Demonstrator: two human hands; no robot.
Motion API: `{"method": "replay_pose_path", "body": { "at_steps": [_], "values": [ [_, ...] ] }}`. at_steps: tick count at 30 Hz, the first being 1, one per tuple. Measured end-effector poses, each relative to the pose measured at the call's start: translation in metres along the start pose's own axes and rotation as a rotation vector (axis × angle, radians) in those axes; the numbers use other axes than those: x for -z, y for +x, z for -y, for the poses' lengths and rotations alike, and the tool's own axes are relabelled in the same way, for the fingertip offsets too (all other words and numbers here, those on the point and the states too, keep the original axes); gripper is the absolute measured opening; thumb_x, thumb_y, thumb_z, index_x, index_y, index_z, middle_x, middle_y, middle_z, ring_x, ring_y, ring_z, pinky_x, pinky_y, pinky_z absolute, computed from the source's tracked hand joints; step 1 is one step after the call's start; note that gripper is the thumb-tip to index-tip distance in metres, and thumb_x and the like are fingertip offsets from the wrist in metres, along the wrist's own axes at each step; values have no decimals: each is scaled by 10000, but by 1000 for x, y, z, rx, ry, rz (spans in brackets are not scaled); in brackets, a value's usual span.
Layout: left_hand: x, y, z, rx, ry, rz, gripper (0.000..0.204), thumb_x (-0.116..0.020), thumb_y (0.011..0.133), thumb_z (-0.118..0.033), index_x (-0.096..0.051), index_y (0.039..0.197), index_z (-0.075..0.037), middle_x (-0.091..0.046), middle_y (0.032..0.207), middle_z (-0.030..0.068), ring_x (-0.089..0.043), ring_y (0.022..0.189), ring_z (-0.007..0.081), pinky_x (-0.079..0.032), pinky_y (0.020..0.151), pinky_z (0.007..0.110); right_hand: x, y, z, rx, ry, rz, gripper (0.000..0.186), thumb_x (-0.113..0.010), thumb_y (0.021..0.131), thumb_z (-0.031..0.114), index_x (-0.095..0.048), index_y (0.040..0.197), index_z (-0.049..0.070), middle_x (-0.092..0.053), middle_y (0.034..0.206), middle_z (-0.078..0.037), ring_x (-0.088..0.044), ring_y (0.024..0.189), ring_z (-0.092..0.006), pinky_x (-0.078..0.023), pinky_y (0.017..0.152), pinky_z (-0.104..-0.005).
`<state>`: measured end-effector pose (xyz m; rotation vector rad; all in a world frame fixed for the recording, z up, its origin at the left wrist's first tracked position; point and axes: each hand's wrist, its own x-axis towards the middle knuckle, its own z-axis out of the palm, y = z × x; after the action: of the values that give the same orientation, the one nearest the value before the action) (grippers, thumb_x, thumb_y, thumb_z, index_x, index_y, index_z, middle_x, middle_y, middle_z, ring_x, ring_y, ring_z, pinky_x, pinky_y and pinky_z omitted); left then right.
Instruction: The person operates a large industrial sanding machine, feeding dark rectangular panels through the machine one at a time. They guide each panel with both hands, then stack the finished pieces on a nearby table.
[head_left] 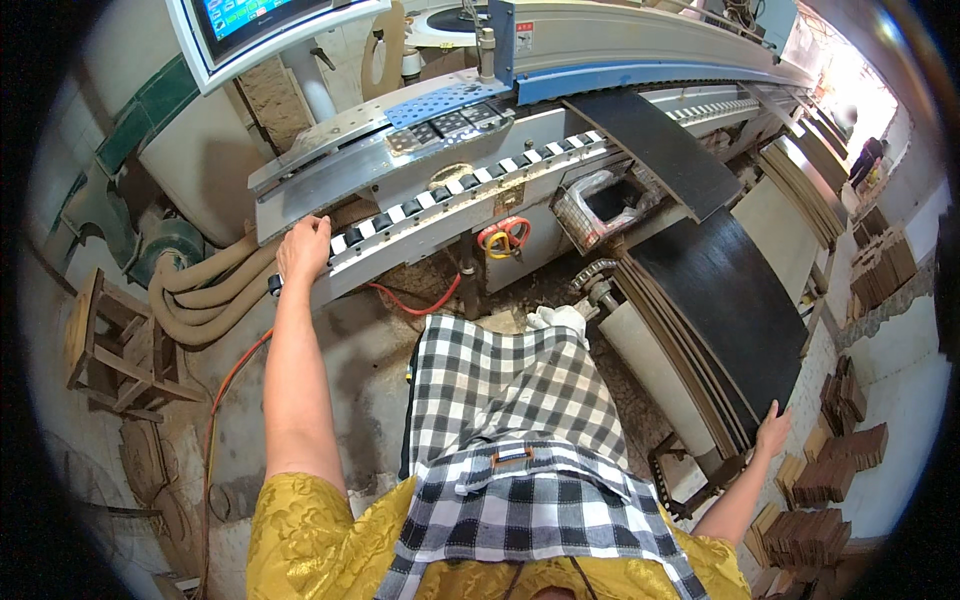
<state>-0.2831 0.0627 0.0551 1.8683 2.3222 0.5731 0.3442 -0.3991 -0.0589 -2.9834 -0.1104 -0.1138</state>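
My left hand (304, 248) is curled over the near left end of the machine's roller rail (400, 232), which carries black and white rollers. At the lower right my right hand (772, 430) grips the near corner of a black panel (725, 300). That panel lies on top of a stack of boards (665, 335) beside me, its surface dark and slightly glossy. A second black panel (655, 145) rests across the roller rail farther along the machine. The undersides of both hands are hidden.
A long grey and blue machine (640, 75) runs across the back, with a screen (245, 25) at upper left. Thick hoses (205, 290) and a wooden stool (125, 345) are at left. A wire basket (592, 220) sits below the rail. More board stacks (800, 195) line the right.
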Motion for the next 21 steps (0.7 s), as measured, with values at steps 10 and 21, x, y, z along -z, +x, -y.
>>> {"method": "replay_pose_path", "body": {
  "at_steps": [10,21],
  "values": [
    [3,-3,-2,-6,-4,-2,398,-426,857,-417,-628,1019,-115,-621,989,183,-570,968,352,-430,844,421,-55,21,-124,-216,848,318,650,-669,735,470,-493,1153,5,-549,1096,-137,-527,970,-247,-420,802,-371],
    [0,0,1,-37,-17,14,388,-421,862,-412,-629,1011,-120,-622,992,175,-569,967,350,-430,843,424,1,-163,-71,-376,1754,732,260,-652,723,157,-590,944,35,-625,935,-75,-598,830,-215,-490,739,-361]
  ]
}}
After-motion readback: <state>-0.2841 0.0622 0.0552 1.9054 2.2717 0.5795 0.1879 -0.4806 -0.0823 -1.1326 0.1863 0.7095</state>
